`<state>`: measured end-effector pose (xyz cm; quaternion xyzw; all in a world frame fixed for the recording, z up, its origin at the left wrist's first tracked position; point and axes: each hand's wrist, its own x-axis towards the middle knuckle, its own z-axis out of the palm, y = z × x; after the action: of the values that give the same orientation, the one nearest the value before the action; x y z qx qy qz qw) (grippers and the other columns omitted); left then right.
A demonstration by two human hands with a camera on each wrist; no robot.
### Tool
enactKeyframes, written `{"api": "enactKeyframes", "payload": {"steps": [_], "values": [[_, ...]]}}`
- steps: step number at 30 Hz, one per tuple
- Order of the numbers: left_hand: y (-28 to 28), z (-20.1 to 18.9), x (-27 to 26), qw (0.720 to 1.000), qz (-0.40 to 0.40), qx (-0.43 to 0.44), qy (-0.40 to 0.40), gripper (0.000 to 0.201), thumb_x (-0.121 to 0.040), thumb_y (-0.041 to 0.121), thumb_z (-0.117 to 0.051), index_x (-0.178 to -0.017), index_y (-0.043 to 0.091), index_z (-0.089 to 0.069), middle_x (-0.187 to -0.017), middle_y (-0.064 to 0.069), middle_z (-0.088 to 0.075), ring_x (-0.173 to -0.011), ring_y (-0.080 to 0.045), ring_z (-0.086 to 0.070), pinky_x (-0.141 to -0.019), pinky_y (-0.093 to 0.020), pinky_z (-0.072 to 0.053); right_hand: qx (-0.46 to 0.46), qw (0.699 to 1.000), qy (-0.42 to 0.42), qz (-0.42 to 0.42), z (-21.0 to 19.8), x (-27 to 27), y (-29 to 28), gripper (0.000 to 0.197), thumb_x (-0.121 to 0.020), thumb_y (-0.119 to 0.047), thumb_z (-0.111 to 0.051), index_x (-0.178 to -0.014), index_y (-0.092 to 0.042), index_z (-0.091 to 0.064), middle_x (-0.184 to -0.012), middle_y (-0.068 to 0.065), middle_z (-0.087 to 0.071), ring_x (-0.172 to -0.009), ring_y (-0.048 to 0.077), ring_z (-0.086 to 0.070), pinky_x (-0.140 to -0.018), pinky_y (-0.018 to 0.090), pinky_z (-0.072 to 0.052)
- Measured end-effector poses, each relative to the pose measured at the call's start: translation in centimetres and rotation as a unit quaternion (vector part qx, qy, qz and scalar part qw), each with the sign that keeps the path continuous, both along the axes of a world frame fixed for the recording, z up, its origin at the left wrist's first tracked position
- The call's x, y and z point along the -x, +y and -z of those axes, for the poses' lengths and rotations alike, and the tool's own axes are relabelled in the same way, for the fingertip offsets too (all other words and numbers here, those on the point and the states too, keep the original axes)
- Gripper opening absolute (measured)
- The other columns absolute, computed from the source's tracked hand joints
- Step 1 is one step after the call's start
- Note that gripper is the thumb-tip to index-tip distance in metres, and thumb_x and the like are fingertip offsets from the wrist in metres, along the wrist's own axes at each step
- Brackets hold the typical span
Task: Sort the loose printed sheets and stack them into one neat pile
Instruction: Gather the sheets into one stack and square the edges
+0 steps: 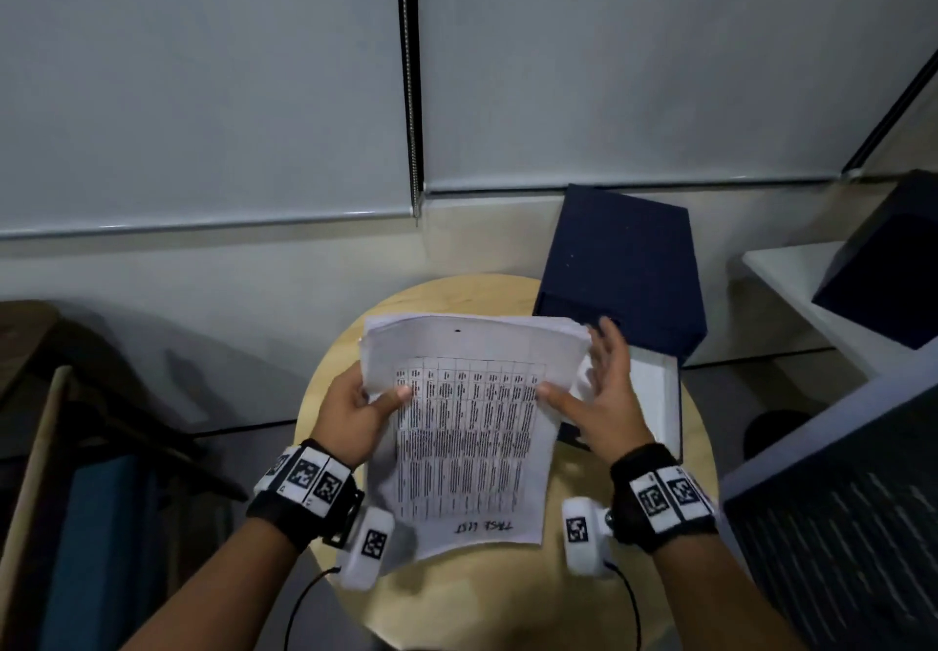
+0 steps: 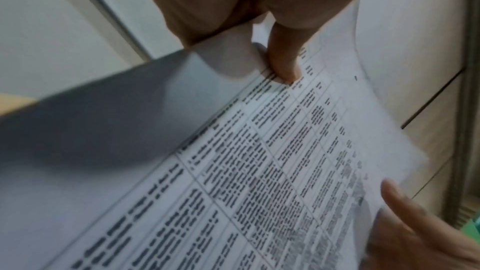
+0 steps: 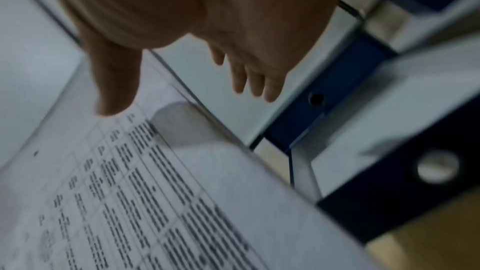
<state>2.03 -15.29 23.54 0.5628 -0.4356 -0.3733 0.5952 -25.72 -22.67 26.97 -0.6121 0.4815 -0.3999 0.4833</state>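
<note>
Sheets: we hold a sheaf of printed sheets [image 1: 467, 427] up over the middle of the round wooden table [image 1: 634, 539], between our two hands.
Writing: the top sheet carries a printed grid of text too small for us to read; at its near edge, upside down to us, is handwritten "TASK LIST".
Left grip: our left hand [image 1: 355, 412] pinches the sheaf's left edge, thumb [image 2: 283, 63] on the printed face, fingers curled behind.
Right grip: our right hand [image 1: 604, 396] is spread; its thumb tip touches the right edge of the top sheet, and the straight fingers [image 3: 259, 81] stand beside the sheaf's far right corner. We cannot tell whether they touch it.
Open box: a white-lined tray [image 1: 660, 396] lies at the table's right edge, partly hidden by our right hand; we cannot see its contents.
Dark blue box: it [image 1: 624, 264] stands at the table's far right edge, closed.
</note>
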Motion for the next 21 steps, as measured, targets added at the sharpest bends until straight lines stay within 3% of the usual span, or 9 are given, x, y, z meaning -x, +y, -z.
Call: {"api": "enactKeyframes", "payload": {"steps": [2, 4, 6, 8, 11, 15, 17, 19, 21], "values": [[-0.1, -0.1, -0.2, 1.000, 0.009, 0.000, 0.022, 0.040, -0.060, 0.030, -0.080, -0.095, 0.015, -0.068, -0.085, 0.003, -0.077, -0.080, -0.012, -0.071, -0.076, -0.028, -0.054, -0.097, 0.991, -0.069, -0.055, 0.9, -0.9, -0.4, 0.121, -0.045, -0.053, -0.091, -0.145, -0.036, -0.026, -0.139, 0.002, -0.053, -0.129, 0.022, -0.052, -0.101, 0.042, -0.050], [-0.4, -0.4, 0.0, 1.000, 0.013, -0.002, 0.021, 0.039, -0.062, 0.029, -0.077, -0.097, 0.015, -0.067, -0.085, 0.004, -0.077, -0.080, -0.012, -0.070, -0.076, -0.028, -0.054, -0.109, 0.990, -0.055, -0.068, 1.3, -1.7, -0.8, 0.101, -0.048, -0.054, -0.089, -0.133, -0.023, -0.045, -0.118, -0.002, -0.066, -0.115, 0.021, -0.063, -0.086, 0.029, -0.056], [-0.8, -0.2, -0.1, 1.000, -0.005, -0.002, 0.001, 0.042, -0.064, 0.035, -0.076, -0.098, 0.012, -0.067, -0.085, 0.001, -0.075, -0.081, -0.016, -0.069, -0.078, -0.036, -0.053, -0.086, 0.994, -0.045, -0.044, 1.3, -2.5, -0.8, 0.052, -0.071, -0.037, -0.083, -0.116, -0.026, -0.059, -0.109, -0.006, -0.071, -0.111, 0.022, -0.065, -0.094, 0.037, -0.053], [-0.9, 0.1, -0.2, 0.999, -0.020, 0.000, -0.025, 0.050, -0.072, 0.040, -0.075, -0.110, 0.011, -0.065, -0.099, -0.005, -0.074, -0.093, -0.025, -0.068, -0.085, -0.047, -0.054, -0.056, 0.998, -0.034, -0.011, 1.6, -3.4, -0.8, 0.028, -0.086, -0.019, -0.071, -0.110, -0.028, -0.061, -0.107, -0.006, -0.072, -0.106, 0.018, -0.067, -0.101, 0.045, -0.050], [-0.6, 0.5, 0.4, 0.998, -0.025, -0.006, -0.056, 0.056, -0.078, 0.044, -0.069, -0.124, 0.013, -0.058, -0.112, -0.005, -0.071, -0.107, -0.027, -0.066, -0.091, -0.050, -0.054, -0.035, 0.998, 0.004, 0.050, 2.4, -4.6, 0.1, 0.039, -0.088, -0.030, -0.068, -0.124, -0.020, -0.057, -0.114, 0.001, -0.070, -0.108, 0.019, -0.065, -0.100, 0.044, -0.050], [1.3, 2.1, 1.6, 0.997, -0.059, -0.031, -0.049, 0.062, -0.073, 0.046, -0.069, -0.127, 0.022, -0.051, -0.102, 0.022, -0.071, -0.097, 0.003, -0.066, -0.081, -0.025, -0.057, -0.078, 0.994, 0.064, 0.046, 5.6, -5.7, 2.1, 0.072, -0.083, -0.053, -0.065, -0.143, -0.023, -0.038, -0.139, 0.003, -0.056, -0.128, 0.023, -0.053, -0.106, 0.046, -0.046], [2.2, 3.2, 1.9, 0.993, -0.071, -0.056, -0.080, 0.042, -0.081, 0.036, -0.072, -0.114, 0.042, -0.047, -0.098, 0.018, -0.069, -0.095, 0.000, -0.066, -0.077, -0.030, -0.055, -0.086, 0.992, 0.091, 0.028, 7.3, -5.7, 3.1, 0.068, -0.083, -0.057, -0.061, -0.140, -0.030, -0.035, -0.140, 0.001, -0.054, -0.129, 0.023, -0.052, -0.105, 0.048, -0.046], [2.2, 3.9, 1.8, 0.990, -0.077, -0.060, -0.098, 0.041, -0.088, 0.019, -0.069, -0.105, 0.048, -0.045, -0.103, 0.015, -0.065, -0.097, -0.008, -0.066, -0.079, -0.037, -0.054, -0.100, 0.991, 0.087, 0.029, 8.2, -5.4, 3.5, 0.074, -0.077, -0.068, -0.056, -0.139, -0.036, -0.032, -0.142, 0.000, -0.052, -0.131, 0.023, -0.050, -0.105, 0.049, -0.046], [1.9, 4.3, 1.6, 0.991, -0.079, -0.061, -0.089, 0.042, -0.088, 0.023, -0.068, -0.104, 0.055, -0.047, -0.105, 0.015, -0.065, -0.095, 0.000, -0.065, -0.083, -0.040, -0.055, -0.100, 0.990, 0.093, 0.025, 8.4, -5.3, 3.3, 0.073, -0.081, -0.062, -0.056, -0.143, -0.033, -0.031, -0.144, 0.001, -0.051, -0.132, 0.024, -0.048, -0.107, 0.049, -0.045]]}}
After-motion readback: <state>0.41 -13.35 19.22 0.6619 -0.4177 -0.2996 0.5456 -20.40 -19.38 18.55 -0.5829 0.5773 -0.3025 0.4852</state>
